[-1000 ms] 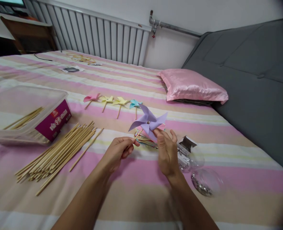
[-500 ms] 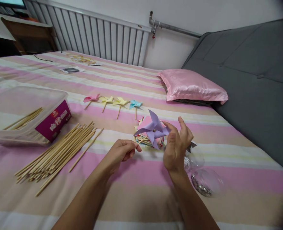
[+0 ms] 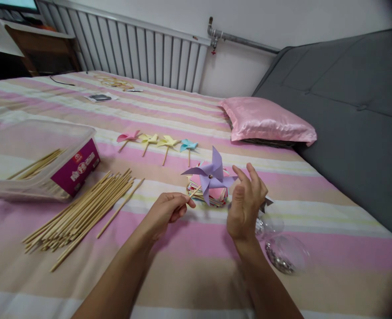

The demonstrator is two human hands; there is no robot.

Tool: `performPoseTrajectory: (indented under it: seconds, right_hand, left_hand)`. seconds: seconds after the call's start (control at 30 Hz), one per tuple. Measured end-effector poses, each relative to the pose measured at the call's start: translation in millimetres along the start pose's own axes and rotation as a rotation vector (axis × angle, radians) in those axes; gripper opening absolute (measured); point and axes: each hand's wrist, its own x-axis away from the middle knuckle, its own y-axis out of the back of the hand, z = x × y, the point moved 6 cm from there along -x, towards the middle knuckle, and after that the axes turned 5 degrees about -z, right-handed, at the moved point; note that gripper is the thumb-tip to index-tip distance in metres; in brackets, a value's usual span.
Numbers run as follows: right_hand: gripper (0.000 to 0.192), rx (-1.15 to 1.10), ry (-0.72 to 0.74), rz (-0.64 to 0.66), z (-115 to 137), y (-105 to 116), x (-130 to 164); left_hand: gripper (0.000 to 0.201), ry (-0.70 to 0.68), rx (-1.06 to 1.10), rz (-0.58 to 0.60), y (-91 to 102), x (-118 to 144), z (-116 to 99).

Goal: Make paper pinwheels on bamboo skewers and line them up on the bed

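Note:
My left hand (image 3: 171, 208) pinches the thin wooden stick of a purple paper pinwheel (image 3: 212, 175), which is held up at a tilt. Beside the blades, my right hand (image 3: 247, 199) is raised with its fingers spread and nothing in them. Behind and below the pinwheel lies a stack of coloured paper squares (image 3: 219, 199), partly hidden by it. Just past my right wrist are clear round containers; one container (image 3: 287, 254) has small metal pieces inside. A dark pointed object (image 3: 266, 204) shows behind my right hand; I cannot make out what it is.
A pile of wooden sticks (image 3: 86, 212) and one separate stick (image 3: 121, 207) lie at left, near a clear plastic tub (image 3: 39, 128) with more sticks. Several finished pinwheels (image 3: 167, 141) lie in a row. Further back are a pink pillow (image 3: 269, 119) and a grey headboard (image 3: 345, 102).
The purple pinwheel's blades have turned, and its head has shifted slightly up and left. My right hand's fingers have come a little away from the blades. My left hand keeps its pinch.

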Motion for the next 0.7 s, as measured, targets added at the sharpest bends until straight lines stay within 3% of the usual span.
performPoseTrajectory:
  seconds: [0.7]
  right_hand:
    - [0.041, 0.015, 0.037, 0.068, 2.5, -5.5, 2.3]
  left_hand:
    - [0.023, -0.011, 0.033, -0.019, 2.6, -0.6, -0.6]
